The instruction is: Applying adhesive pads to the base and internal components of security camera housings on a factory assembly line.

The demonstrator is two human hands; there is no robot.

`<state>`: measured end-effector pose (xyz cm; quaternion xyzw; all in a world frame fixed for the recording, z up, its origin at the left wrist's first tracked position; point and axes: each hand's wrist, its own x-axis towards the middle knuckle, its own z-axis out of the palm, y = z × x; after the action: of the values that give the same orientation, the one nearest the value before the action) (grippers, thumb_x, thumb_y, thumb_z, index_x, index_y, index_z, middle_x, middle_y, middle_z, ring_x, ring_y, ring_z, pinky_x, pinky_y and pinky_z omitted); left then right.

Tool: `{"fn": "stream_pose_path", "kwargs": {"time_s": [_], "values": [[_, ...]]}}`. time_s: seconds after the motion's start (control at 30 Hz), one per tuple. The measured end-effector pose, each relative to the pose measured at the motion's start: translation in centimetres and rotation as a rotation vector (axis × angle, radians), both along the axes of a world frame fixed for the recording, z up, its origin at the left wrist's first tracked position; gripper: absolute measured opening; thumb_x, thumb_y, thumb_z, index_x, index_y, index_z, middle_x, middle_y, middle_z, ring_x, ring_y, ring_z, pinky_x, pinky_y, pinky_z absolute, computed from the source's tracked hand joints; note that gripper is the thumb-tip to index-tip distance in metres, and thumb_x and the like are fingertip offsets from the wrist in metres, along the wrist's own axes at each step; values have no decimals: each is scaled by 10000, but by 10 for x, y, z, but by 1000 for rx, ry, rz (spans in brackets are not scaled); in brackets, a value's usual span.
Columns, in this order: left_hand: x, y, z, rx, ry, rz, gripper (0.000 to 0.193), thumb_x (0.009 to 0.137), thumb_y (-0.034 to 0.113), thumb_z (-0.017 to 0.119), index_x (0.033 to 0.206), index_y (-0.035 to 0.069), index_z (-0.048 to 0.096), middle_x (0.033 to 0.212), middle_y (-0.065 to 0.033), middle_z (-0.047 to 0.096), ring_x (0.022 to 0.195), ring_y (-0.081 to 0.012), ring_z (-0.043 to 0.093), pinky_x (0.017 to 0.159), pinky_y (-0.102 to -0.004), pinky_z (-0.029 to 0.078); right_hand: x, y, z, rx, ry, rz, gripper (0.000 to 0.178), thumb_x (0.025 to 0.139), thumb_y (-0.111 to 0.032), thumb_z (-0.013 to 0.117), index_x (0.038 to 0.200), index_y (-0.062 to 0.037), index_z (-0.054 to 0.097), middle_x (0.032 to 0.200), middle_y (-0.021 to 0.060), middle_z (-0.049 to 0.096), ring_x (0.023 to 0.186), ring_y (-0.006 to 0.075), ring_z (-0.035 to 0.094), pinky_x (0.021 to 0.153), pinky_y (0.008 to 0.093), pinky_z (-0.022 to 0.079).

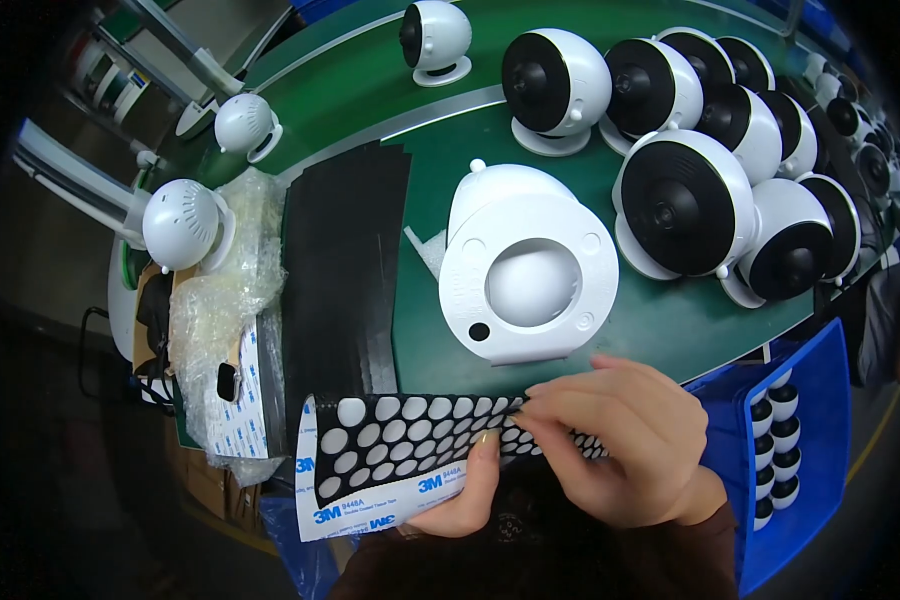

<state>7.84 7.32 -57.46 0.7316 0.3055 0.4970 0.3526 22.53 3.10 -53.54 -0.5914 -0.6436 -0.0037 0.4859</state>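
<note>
My left hand [460,500] grips a sheet of round adhesive pads [390,450] from below, thumb on its face. The sheet is black with rows of white circles and has a printed white and blue backing. At its upper edge, my right hand [620,430] pinches with thumb and forefinger; whatever is between the fingertips is too small to make out. Just beyond the sheet, a white round fan [530,200] lies with its ring-shaped base [465,270] turned up toward me. One black round pad [479,332] sits in a recess of the base; other recesses show white.
Several white fans with black fronts [685,200] crowd the right of the green table [430,370]. Black sheets [340,260] are stacked at left, beside bubble wrap [220,310]. A blue bin [800,450] with black-and-white balls stands at right. More fans [182,225] stand at left.
</note>
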Motion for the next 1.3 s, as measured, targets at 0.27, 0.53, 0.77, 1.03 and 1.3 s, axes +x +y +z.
{"fn": "stream_pose_path", "kwargs": {"time_s": [0.27, 0.53, 0.77, 1.03, 1.3], "values": [[11, 0, 8, -267, -315, -35, 273, 698, -42, 556, 967, -34, 514, 895, -94, 573, 791, -130, 554, 719, -220, 430, 5, 4, 2, -152, 275, 185, 140, 587, 19, 648, 705, -25, 589, 826, 119, 610, 722, 223, 596, 638, 265, 470], [14, 15, -11, -420, -359, -207, 431, 661, -25, 587, 1042, -91, 397, 1022, -177, 444, 782, -169, 512, 701, -237, 426, 28, 4, -3, -75, 382, -113, 117, 632, 55, 607, 739, 33, 565, 856, 167, 591, 736, 221, 599, 650, 266, 461], [14, 13, -9, -538, -401, -168, 448, 633, -39, 603, 1012, -118, 377, 904, -172, 513, 753, -122, 509, 661, -195, 394, 26, 14, -2, -107, 353, -143, 104, 625, 62, 608, 709, 23, 563, 715, 107, 589, 659, 201, 589, 597, 254, 449], [12, 21, -10, -454, -334, -207, 402, 619, -36, 601, 984, -93, 442, 849, -183, 571, 784, -149, 525, 724, -235, 366, 20, 15, 0, -151, 407, -217, 92, 608, 12, 607, 679, 34, 553, 722, 103, 582, 680, 126, 537, 639, 239, 406], [-3, 12, -5, -690, -285, -169, 427, 653, -23, 553, 1057, -90, 431, 1020, -193, 490, 818, -179, 530, 709, -250, 410, 27, 17, 6, -234, 940, -122, 90, 698, 63, 539, 786, 42, 545, 710, 81, 589, 623, 107, 550, 599, 215, 430]]}}
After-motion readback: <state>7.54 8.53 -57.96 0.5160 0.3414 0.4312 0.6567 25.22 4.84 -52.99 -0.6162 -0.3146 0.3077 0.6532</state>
